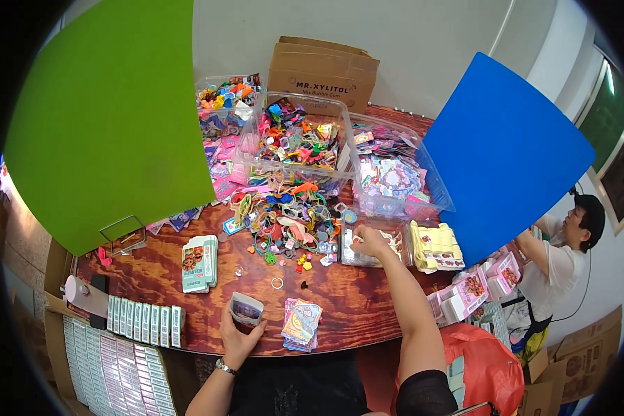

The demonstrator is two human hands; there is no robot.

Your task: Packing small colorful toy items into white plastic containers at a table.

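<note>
My left hand point(237, 341), with a watch on its wrist, is wrapped round a small open carton point(247, 309) near the table's front edge. The carton's mouth faces up and something dark shows inside. My right arm reaches forward, and my right hand point(371, 243) is over a clear plastic tray point(357, 259) of small pale and red pieces. Its fingers are curled down together; whatever is between them is hidden. To the right of the carton lies a stack of colourful cards point(301, 324). A heap of small trinkets and hair ties point(284, 218) spreads beyond it.
Clear bins point(350, 149) of trinkets and cards stand at the back, before a cardboard box point(322, 73). Green point(111, 125) and blue point(499, 152) panels flank the table. Flat cartons point(200, 265) lie left. Filled boxes point(145, 322) line the front left. Another person point(561, 256) works at right.
</note>
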